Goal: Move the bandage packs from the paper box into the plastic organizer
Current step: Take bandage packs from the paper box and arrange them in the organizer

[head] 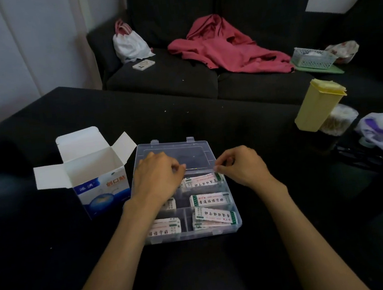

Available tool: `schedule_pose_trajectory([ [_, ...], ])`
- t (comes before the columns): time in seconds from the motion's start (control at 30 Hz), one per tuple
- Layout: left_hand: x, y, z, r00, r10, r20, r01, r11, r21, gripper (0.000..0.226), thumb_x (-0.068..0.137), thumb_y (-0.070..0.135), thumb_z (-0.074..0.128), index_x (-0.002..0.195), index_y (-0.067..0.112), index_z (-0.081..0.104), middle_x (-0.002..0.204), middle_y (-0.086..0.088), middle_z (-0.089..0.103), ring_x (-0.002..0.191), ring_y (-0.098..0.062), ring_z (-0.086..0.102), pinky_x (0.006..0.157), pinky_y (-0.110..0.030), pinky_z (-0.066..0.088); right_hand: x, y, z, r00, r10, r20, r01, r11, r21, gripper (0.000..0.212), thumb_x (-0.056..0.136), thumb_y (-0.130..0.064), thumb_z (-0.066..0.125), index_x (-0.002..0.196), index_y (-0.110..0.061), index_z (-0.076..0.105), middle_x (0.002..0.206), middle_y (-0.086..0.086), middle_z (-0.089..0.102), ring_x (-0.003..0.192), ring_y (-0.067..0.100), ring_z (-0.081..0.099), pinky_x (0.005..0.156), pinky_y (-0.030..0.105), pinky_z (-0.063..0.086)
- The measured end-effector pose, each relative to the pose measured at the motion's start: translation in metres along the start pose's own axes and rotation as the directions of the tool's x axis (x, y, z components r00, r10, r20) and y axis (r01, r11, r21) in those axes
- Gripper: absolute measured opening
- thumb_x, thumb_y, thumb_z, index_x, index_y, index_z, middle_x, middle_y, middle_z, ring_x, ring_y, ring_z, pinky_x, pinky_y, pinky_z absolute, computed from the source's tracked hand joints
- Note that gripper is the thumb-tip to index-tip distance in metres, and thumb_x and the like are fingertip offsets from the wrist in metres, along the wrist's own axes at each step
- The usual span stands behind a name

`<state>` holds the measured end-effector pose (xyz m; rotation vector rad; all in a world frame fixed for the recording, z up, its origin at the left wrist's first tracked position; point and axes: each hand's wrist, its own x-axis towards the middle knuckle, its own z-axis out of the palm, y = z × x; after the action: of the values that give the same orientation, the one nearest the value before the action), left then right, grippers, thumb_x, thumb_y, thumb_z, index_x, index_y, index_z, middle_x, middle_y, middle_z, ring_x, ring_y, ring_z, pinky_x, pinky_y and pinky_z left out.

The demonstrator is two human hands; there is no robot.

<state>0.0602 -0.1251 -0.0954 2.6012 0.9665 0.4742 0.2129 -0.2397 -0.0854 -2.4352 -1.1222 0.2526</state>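
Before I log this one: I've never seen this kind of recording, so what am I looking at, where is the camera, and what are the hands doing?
There is no machine here. A person wears a wide-angle camera on the head, looking forward and down, so the two bare arms reaching in from below are that person's own.

On the dark surface sits a clear plastic organizer with its lid folded back. Several of its compartments already hold bandage packs. To its left stands an open paper box; I cannot see into it well enough to tell what is left.

The left hand and the right hand are over the far row of the organizer, fingers curled. Both seem to pinch the ends of one bandage pack there, though the left grip is partly hidden.

Behind are a dark sofa with a red garment, and a yellow container.
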Motion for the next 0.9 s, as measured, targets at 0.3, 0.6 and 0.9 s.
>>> schedule_pose_trajectory([
  [0.3, -0.008, 0.003, -0.001, 0.981, 0.145, 0.129, -0.164, 0.976, 0.144, 0.026, 0.096, 0.039, 0.049, 0.116, 0.029, 0.064, 0.109, 0.003, 0.052, 0.106, -0.015, 0.045, 0.091, -0.031, 0.037, -0.003, -0.004, 0.011, 0.984, 0.171, 0.055, -0.168, 0.984, -0.06, 0.009, 0.081, -0.03, 0.072, 0.083, -0.024, 0.067, 0.08, -0.009, 0.061, 0.079, 0.007, 0.058, 0.083, 0.035, 0.052],
  [0.6, -0.015, 0.023, -0.011, 1.0, 0.005, 0.016, -0.004, 0.995, -0.101, 0.024, 0.092, 0.044, 0.055, 0.096, 0.026, 0.07, 0.081, 0.006, 0.066, 0.072, -0.009, 0.06, 0.067, -0.024, 0.048, -0.019, -0.015, -0.023, 0.986, -0.011, 0.167, -0.004, 0.996, 0.09, 0.005, 0.083, -0.028, 0.069, 0.081, -0.026, 0.065, 0.084, -0.007, 0.062, 0.078, 0.004, 0.057, 0.066, 0.019, 0.043],
  [0.9, -0.055, 0.023, -0.016, 0.975, -0.033, 0.218, 0.023, 0.998, 0.051, 0.038, 0.088, 0.054, 0.055, 0.071, 0.023, 0.069, 0.056, 0.006, 0.058, 0.055, -0.006, 0.056, 0.063, -0.028, 0.053, -0.075, -0.001, -0.013, 0.964, -0.219, 0.151, 0.256, 0.921, -0.294, 0.03, 0.081, -0.053, 0.062, 0.098, -0.031, 0.072, 0.089, -0.009, 0.055, 0.088, 0.009, 0.044, 0.073, 0.024, 0.034],
])
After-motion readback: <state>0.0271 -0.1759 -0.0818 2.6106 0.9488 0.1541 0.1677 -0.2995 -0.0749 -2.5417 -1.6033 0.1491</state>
